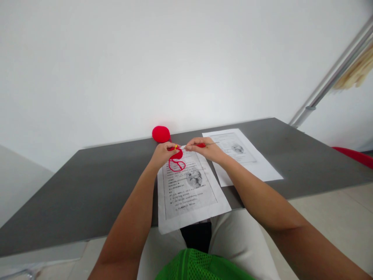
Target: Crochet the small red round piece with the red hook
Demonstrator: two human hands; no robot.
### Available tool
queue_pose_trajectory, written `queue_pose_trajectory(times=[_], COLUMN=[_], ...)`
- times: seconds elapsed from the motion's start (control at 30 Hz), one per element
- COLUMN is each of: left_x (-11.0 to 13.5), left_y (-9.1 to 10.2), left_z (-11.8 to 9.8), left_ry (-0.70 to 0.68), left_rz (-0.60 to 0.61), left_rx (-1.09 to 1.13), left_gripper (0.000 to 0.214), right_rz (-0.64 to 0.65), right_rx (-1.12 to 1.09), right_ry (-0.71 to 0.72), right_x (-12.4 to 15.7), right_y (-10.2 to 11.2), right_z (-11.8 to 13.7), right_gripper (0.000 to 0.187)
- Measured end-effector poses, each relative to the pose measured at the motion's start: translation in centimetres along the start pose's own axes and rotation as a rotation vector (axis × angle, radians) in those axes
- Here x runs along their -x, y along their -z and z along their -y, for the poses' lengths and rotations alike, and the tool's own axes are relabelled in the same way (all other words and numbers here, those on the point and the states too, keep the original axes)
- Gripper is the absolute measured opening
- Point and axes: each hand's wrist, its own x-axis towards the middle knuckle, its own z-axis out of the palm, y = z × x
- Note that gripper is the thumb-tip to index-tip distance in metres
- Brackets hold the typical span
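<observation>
Red crochet piece (177, 154): you hold it just above the near printed sheet, close in front of you over the middle of the desk (87, 186).

The desk is set against the wall, and its grey top carries two printed sheets. The near one (189, 198) lies straight under your hands and hangs over the front edge, probably so that you can read it while you work. The second sheet (247, 155) lies just beside it on the right.

The green mesh bag (198, 266) in your lap is the only container. What it holds cannot be made out.

The red yarn ball (161, 133) sits at the back by the wall, likely so the strand feeds forward freely. A loose loop of yarn (176, 167) hangs from the piece onto the paper.

Your left hand (163, 152) has its fingers closed, pinching the piece. Your right hand (204, 149) has its fingers closed on the red handle of the crochet hook (201, 145), held level across the work. A small yellow marker (175, 147) sits on the piece's top edge.
</observation>
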Motion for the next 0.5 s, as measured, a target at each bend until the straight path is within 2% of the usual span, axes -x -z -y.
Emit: queue_pose_trajectory(times=[0.13, 0.27, 0.37, 0.5], left_x=[0.1, 0.4, 0.7, 0.9], left_y=[0.0, -0.1, -0.1, 0.0], left_z=[0.3, 0.0, -0.6, -1.1], left_ry=[0.101, 0.209, 0.238, 0.281], left_rz=[0.048, 0.113, 0.132, 0.181], left_rx=[0.132, 0.414, 0.591, 0.677], left_gripper=[0.025, 0.032, 0.030, 0.026], right_rz=[-0.017, -0.083, -0.140, -0.160], right_rx=[-0.272, -0.405, -0.362, -0.152], right_ry=[-0.072, -0.062, 0.020, 0.164], right_x=[-0.2, -0.3, -0.1, 0.4], right_y=[-0.2, -0.8, -1.3, -1.8], right_z=[-0.4, -0.5, -0.3, -0.1], right_gripper=[0.021, 0.023, 0.022, 0.022])
